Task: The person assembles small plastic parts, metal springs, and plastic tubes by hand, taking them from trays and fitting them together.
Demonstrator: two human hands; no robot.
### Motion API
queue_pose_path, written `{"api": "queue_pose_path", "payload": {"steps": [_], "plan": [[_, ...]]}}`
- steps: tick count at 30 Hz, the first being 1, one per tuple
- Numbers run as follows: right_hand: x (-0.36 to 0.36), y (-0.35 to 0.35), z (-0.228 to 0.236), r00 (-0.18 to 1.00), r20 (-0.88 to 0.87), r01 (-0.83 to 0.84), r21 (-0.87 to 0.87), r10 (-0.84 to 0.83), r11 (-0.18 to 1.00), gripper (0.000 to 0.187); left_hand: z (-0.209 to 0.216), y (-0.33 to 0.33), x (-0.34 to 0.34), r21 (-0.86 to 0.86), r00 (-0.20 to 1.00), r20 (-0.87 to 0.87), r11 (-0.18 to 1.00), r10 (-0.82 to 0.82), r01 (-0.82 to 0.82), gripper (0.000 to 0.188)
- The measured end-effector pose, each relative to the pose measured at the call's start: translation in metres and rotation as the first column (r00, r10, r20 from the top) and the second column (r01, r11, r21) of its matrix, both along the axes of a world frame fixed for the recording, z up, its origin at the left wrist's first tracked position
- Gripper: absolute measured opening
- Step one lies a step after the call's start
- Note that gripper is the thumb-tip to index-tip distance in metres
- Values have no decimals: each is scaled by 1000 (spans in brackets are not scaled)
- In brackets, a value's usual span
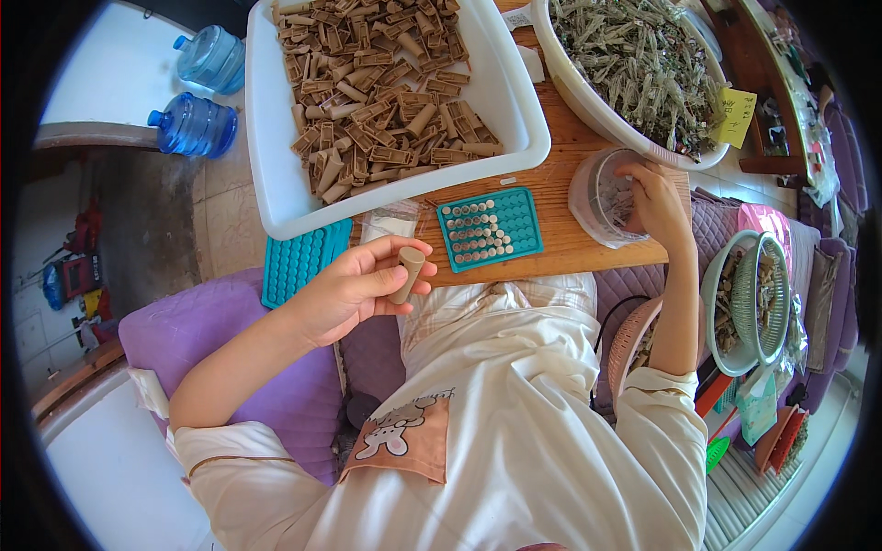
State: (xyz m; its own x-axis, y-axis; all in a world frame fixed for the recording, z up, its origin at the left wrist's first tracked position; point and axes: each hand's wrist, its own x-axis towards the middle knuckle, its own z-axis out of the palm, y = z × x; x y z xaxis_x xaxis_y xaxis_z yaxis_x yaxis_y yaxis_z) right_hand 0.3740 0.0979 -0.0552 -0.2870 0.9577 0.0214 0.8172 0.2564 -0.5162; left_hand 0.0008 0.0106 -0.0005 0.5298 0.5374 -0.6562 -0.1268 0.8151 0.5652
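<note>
My left hand [363, 283] is closed around a brown plastic tube-shaped piece [407, 275], held upright above the table's near edge. On the right, my right hand [654, 195] reaches over the rim into a clear round tub [588, 204]. Its fingers curl down inside, near small pale bits [614, 197]; whatever they pinch is hidden. Between my hands lies a teal tray [516, 241] with rows of small round silvery pieces filling its left part. Beyond it stands a large white bin [525, 138] heaped with similar brown plastic pieces [367, 101].
A white basin [574, 83] at the far right holds many clear, wiry parts, with a yellow note [736, 118] on its rim. A second teal tray [303, 262] overhangs the table's left edge. Colanders [721, 303] stand at my right. Blue water jugs [197, 124] lie far left.
</note>
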Motion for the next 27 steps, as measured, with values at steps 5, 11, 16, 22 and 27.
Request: {"api": "queue_pose_path", "payload": {"steps": [5,11,16,22,27], "plan": [[-11,-9,11,976,-72,192,-136,-203,972,14,1,0,1,-35,999,34,999,28,-26,34],[-41,-28,14,823,-476,209,-253,-309,945,9,4,0,3,-73,987,91,989,133,-126,33],[-109,-53,27,539,-832,-97,-217,-132,971,7,4,-3,2,-58,981,145,991,131,-124,32],[-180,-79,33,503,-864,-193,-86,23,978,9,6,-5,0,-118,972,204,988,118,-95,37],[-196,-85,29,534,-843,-168,-37,59,985,8,6,-8,-4,-141,946,277,981,168,-133,42]]}}
